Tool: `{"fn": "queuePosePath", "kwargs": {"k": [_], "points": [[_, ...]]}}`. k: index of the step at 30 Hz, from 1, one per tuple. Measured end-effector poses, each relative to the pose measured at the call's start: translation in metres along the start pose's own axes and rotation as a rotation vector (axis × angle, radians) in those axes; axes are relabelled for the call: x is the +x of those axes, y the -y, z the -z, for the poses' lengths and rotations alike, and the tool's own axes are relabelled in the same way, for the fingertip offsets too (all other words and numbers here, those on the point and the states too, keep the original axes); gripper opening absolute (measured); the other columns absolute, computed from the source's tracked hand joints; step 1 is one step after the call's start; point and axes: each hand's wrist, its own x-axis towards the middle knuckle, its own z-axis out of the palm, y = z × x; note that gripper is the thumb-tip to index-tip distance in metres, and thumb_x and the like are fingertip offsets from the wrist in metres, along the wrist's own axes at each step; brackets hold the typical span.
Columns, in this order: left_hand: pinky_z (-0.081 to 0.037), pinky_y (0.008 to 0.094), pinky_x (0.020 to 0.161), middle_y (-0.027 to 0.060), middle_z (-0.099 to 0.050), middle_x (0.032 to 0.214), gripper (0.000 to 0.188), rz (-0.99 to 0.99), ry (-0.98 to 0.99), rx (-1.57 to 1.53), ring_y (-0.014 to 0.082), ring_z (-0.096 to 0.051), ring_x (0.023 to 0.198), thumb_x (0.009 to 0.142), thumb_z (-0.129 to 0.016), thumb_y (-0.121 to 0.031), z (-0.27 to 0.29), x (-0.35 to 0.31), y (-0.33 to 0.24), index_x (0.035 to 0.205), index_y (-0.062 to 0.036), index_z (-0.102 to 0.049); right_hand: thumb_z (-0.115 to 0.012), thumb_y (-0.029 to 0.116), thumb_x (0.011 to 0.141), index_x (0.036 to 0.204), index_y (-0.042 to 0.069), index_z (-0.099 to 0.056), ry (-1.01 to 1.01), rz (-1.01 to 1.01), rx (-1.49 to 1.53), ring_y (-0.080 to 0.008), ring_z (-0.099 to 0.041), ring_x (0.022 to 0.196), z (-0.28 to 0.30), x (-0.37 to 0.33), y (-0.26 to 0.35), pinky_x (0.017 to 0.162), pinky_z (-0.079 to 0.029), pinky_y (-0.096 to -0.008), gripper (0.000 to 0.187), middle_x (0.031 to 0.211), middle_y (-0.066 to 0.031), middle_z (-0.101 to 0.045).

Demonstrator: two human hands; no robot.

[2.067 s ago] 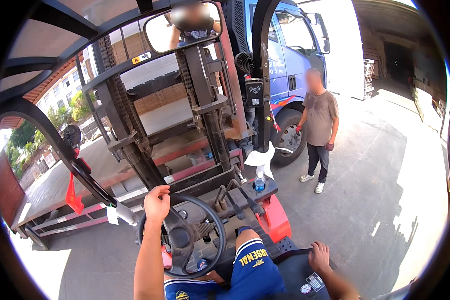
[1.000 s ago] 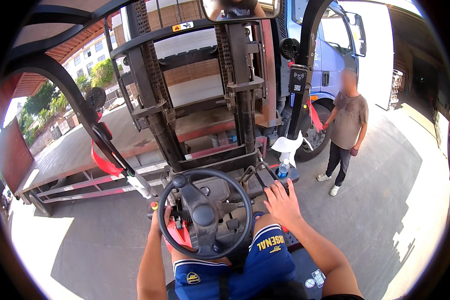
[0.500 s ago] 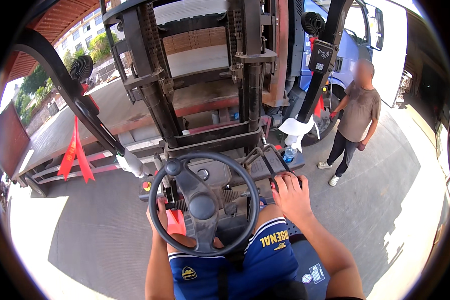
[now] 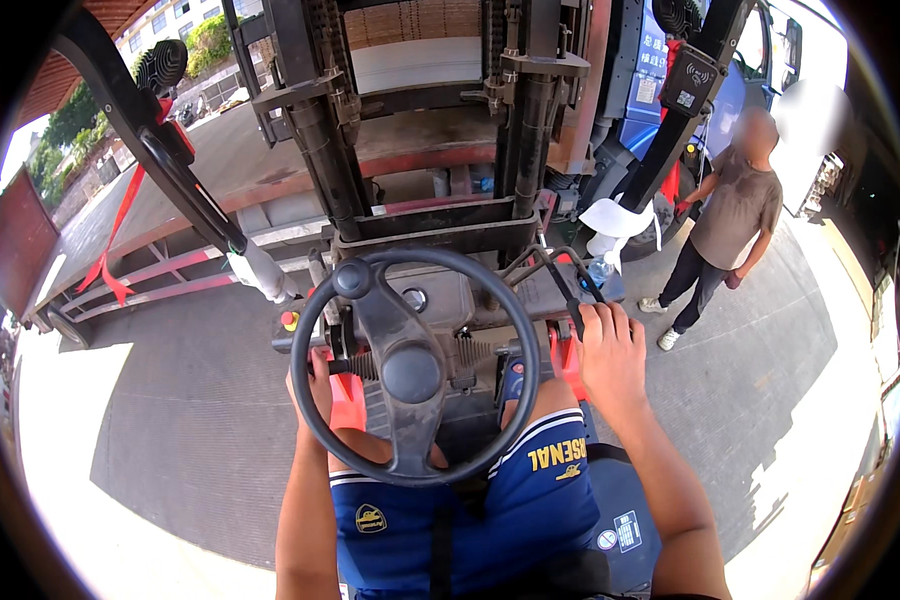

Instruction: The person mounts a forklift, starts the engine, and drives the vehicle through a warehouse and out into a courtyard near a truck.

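A black steering wheel [image 4: 532, 372] with a spinner knob [image 4: 351, 279] stands before my lap. My left hand [image 4: 316, 392] is beside the wheel's left rim, its fingers closed around a black lever [image 4: 336, 367] that has a ribbed rubber boot. The rim partly covers those fingers. On the right, my right hand [image 4: 612, 352] is closed over the tops of black control levers [image 4: 573, 308]. Its palm side is hidden. Beyond the wheel rises a forklift mast [image 4: 322, 150] with chains and cylinders.
Beyond the mast is a flatbed trailer [image 4: 210, 170], with a blue truck cab [image 4: 645, 105] to the right. A person [image 4: 738, 205] stands on the concrete ground [image 4: 715, 420] at right. A water bottle [image 4: 600, 268] sits by the levers; a red-and-yellow button [image 4: 289, 320] is at left.
The view has shifted, so the wheel, mast and levers appear higher. Both hands keep their places on the levers. The left red ribbon has swung leftward.
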Motion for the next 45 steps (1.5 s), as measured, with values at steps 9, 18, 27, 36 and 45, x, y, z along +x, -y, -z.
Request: {"fn": "queuePosePath", "kwargs": {"k": [9, 18, 27, 36, 45], "points": [[-0.043, 0.0359, 0.063, 0.0012, -0.054, 0.074, 0.038, -0.068, -0.009, 0.025, 0.0114, -0.048, 0.068, 0.124, -0.061, -0.024, -0.003, 0.001, 0.003, 0.093, -0.0021, -0.061, -0.077, 0.021, 0.107, 0.152, 0.005, -0.057, 0.092, -0.101, 0.04, -0.0396, -0.069, 0.129, -0.003, 0.015, 0.003, 0.101, -0.054, -0.0549, 0.052, 0.133, -0.0167, -0.074], [-0.06, 0.044, 0.087, 0.0176, -0.08, 0.094, 0.032, 0.121, 0.008, 0.076, 0.0234, -0.075, 0.089, 0.119, -0.067, -0.026, 0.003, -0.003, -0.016, 0.112, 0.001, -0.082, -0.071, 0.023, 0.115, 0.152, 0.005, -0.057, 0.106, -0.132, 0.06, -0.043, -0.075, 0.121, -0.002, 0.017, 0.006, 0.095, -0.061, -0.0564, 0.045, 0.131, -0.0194, -0.077], [-0.059, 0.0419, 0.082, 0.0149, -0.081, 0.091, 0.03, 0.094, -0.022, 0.071, 0.0211, -0.074, 0.084, 0.118, -0.068, -0.025, -0.001, -0.002, -0.007, 0.112, 0.0013, -0.082, -0.067, 0.026, 0.119, 0.155, 0.009, -0.053, 0.222, -0.29, 0.062, -0.0472, -0.079, 0.108, 0.009, 0.027, 0.02, 0.091, -0.061, -0.0552, 0.041, 0.121, -0.0267, -0.079], [-0.057, 0.0411, 0.08, 0.018, -0.072, 0.085, 0.036, 0.172, 0.006, 0.016, 0.023, -0.064, 0.078, 0.116, -0.07, -0.029, 0.001, -0.001, -0.01, 0.11, 0.0059, -0.075, -0.066, 0.026, 0.12, 0.158, 0.011, -0.052, 0.21, -0.3, 0.117, -0.0493, -0.08, 0.106, 0.009, 0.027, 0.022, 0.088, -0.06, -0.0557, 0.043, 0.122, -0.0287, -0.078], [-0.058, 0.0434, 0.084, 0.0182, -0.076, 0.09, 0.035, 0.192, -0.006, 0.101, 0.0264, -0.07, 0.085, 0.114, -0.071, -0.03, 0.004, -0.003, -0.035, 0.112, 0.0036, -0.08, -0.065, 0.023, 0.12, 0.16, 0.011, -0.05, 0.224, -0.295, 0.113, -0.0541, -0.076, 0.114, 0.008, 0.026, 0.017, 0.09, -0.058, -0.0601, 0.044, 0.127, -0.0308, -0.077]]}}
